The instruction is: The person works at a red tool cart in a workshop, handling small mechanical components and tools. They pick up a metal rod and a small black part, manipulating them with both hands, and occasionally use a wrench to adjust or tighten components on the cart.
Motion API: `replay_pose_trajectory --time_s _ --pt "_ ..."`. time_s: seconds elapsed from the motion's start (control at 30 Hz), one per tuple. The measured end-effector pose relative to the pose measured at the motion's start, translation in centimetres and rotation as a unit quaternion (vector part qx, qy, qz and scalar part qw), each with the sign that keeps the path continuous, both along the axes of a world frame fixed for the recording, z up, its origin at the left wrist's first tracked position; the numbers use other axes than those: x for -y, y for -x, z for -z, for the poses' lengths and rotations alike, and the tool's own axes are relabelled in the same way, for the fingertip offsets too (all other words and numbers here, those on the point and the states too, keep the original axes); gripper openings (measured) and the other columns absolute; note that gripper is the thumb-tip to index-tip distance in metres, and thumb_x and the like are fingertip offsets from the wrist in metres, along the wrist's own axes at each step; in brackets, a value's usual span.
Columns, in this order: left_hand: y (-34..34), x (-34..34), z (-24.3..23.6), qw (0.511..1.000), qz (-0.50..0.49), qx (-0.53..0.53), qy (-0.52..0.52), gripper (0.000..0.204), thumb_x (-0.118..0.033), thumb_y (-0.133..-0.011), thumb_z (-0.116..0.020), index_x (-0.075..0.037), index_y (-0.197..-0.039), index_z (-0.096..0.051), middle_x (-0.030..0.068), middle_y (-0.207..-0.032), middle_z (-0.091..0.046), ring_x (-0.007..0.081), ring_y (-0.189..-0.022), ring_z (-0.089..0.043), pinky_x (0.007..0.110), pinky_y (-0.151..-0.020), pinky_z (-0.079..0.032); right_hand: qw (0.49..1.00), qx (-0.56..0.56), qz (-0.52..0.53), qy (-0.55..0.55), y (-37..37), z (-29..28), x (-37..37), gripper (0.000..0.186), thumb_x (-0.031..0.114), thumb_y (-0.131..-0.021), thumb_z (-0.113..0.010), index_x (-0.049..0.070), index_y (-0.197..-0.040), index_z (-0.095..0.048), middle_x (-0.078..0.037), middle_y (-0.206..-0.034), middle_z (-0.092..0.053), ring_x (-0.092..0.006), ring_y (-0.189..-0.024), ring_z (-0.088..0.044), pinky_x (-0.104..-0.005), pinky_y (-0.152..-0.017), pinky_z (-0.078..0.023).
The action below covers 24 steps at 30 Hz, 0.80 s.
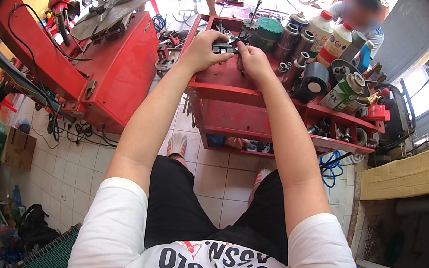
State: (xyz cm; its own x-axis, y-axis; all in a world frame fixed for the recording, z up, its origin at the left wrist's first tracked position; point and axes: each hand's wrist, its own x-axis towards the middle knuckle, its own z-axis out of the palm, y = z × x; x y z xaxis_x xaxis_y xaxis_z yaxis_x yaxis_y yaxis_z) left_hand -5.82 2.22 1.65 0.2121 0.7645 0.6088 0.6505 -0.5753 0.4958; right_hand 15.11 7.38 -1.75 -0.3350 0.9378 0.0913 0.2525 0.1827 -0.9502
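Over the top of a red metal cart (222, 76), both my arms reach forward. My left hand (202, 51) is closed around a small grey metal part (223, 48), thumb and fingers on either side of it. My right hand (255, 62) is closed in a pinch at the part's right end, by a dark piece whose kind I cannot make out. Behind my hands stand a gear on an upright shaft (250, 24) and a green round tub (269, 28). Several loose metal parts lie by the cart's left rim, partly hidden by my fingers.
Metal cylinders (288, 37), white bottles (320, 28), a black cylinder (314, 81) and a green-and-white can (344, 92) crowd the cart's right side. A red machine (120, 66) stands at left. A person (360, 14) is beyond the cart; others sit farther back.
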Motion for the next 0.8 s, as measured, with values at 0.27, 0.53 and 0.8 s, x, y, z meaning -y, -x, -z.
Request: replay_pose_trajectory --time_s 0.27,0.53,0.8 --pt "-0.2 0.1 -0.1 1.0 -0.004 -0.013 -0.023 0.049 -0.024 -0.081 -0.092 0.001 -0.118 -0.071 0.0144 -0.109 -0.072 0.0193 -0.086 -0.075 0.034 -0.076 -0.06 1.0 -0.019 -0.005 0.019 0.0 -0.6 0.8 0.041 0.039 -0.11 -0.058 0.001 -0.097 -0.067 -0.007 -0.071 -0.068 -0.0132 -0.051 -0.056 -0.0324 -0.049 -0.044" --pt "0.1 -0.1 0.1 0.997 -0.004 -0.033 -0.072 0.049 -0.024 -0.081 -0.092 0.001 -0.118 -0.071 0.0142 -0.109 -0.072 0.0192 -0.087 -0.075 0.033 -0.076 -0.06 0.994 -0.092 -0.027 0.057 0.1 -0.9 1.1 0.042 0.043 -0.111 -0.055 0.004 -0.098 -0.066 -0.005 -0.072 -0.066 -0.0114 -0.048 -0.052 -0.0298 -0.044 -0.038" --pt "0.4 0.1 0.1 1.0 -0.004 -0.011 -0.028 0.05 -0.023 -0.081 -0.092 0.002 -0.118 -0.071 0.0133 -0.105 -0.072 0.0178 -0.085 -0.075 0.032 -0.073 -0.06 0.992 -0.089 -0.014 0.094 0.2 -1.6 1.8 0.042 0.045 -0.111 -0.055 0.005 -0.102 -0.065 -0.006 -0.075 -0.069 -0.01 -0.05 -0.053 -0.0275 -0.045 -0.038"
